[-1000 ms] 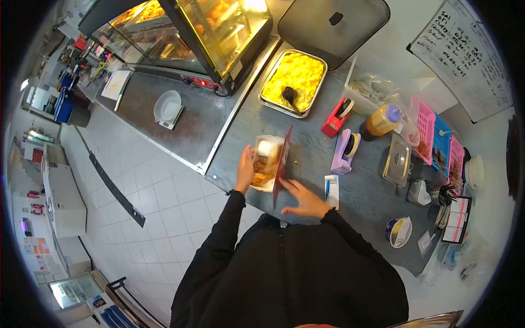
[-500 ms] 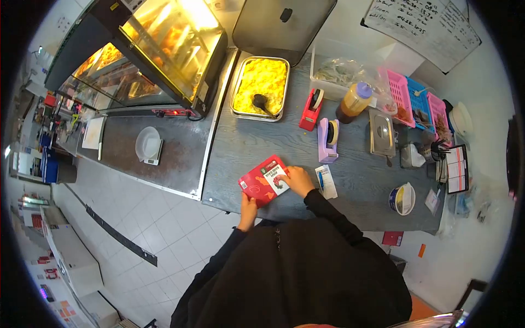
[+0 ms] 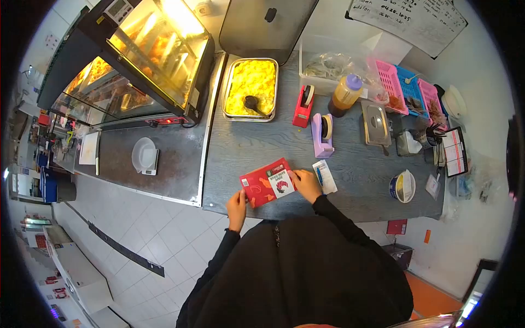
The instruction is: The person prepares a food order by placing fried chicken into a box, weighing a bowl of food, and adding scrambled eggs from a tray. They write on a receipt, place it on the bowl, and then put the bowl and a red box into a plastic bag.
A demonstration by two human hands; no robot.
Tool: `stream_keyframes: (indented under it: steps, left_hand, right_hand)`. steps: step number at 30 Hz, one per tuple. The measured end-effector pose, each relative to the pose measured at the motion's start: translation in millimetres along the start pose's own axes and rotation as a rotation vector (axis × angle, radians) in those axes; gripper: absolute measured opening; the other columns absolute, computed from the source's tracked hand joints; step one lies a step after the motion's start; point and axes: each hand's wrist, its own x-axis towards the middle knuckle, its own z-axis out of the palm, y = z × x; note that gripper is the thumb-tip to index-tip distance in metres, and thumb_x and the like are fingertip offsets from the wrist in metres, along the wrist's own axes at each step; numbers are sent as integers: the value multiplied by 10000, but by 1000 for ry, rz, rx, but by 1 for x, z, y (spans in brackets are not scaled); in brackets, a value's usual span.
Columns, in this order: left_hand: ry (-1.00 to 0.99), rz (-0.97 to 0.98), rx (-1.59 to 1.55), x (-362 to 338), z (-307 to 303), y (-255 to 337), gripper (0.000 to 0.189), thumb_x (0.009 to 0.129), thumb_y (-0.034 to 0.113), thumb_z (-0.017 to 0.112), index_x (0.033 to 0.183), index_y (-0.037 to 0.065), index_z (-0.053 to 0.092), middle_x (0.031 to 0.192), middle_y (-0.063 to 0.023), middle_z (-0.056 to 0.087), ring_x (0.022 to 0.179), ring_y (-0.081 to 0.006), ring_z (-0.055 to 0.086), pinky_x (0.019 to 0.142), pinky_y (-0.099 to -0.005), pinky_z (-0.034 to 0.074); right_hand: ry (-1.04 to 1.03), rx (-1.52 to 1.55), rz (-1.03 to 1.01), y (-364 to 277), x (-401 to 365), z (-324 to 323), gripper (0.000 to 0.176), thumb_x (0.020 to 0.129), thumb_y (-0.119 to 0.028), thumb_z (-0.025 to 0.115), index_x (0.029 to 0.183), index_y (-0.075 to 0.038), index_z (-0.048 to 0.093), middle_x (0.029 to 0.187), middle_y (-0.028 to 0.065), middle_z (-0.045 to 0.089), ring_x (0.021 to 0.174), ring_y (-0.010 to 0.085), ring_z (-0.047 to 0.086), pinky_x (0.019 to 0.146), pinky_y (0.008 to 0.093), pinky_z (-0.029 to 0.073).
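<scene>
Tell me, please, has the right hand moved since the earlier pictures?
Yes, slightly: judged against the slip, the right hand has shifted rightward and is now nearer to it.

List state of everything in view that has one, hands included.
Left hand: closed on red cover
Right hand: closed on red cover
Red cover: printed side up
Yellow food: uncovered, black spoon in it
Display warmer: lit
Sauce bottle: upright, partly filled
Steel container: lidded
Purple dispenser: tape loaded
Red dispenser: tape loaded
Blue pen: lying on paper
</scene>
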Motion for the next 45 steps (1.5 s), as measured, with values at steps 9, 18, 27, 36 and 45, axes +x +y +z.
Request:
stream_keyframes:
  steps: [9,18,27,36,45]
  left_hand:
    - [425,509,480,40,36,41,164,898,188,536,920,38,596,852,-130,491,855,-301,460,787,-394,364]
    - [277,391,107,52,40,39,237,850,199,641,736,12,550,1014,-144,454,890,-240,460,740,-318,384]
    - [186,372,23,64,41,17,191,862,142,624,890,-6,506,847,-104,515,745,-200,497,694,-304,419]
    - [321,494,304,35,59,42,225,801,193,674,952,39,612,843,-95,568,795,-255,527,735,-358,420]
    - [23,197,73,4,75,37,173,792,192,681,800,23,646,730,-98,632,619,-207,609,573,-321,457]
  right_hand:
    - [466,-44,-320,-30,32,27,159,855,-192,607,887,-37,594,826,109,502,837,270,481,738,363,401]
    - [681,47,-266,-11,49,27,248,792,-187,669,912,-38,511,1016,152,446,978,319,470,841,400,397]
    - [295,687,364,86,42,-84,200,889,-216,602,955,-27,608,985,57,537,889,136,551,736,275,433]
    - [283,1037,537,87,2,-51,203,901,-289,575,922,-96,636,796,-40,555,653,60,518,567,216,390]
    - [-49,694,94,-10,32,-9,217,858,-214,593,824,-8,652,589,22,556,517,111,506,496,255,401]
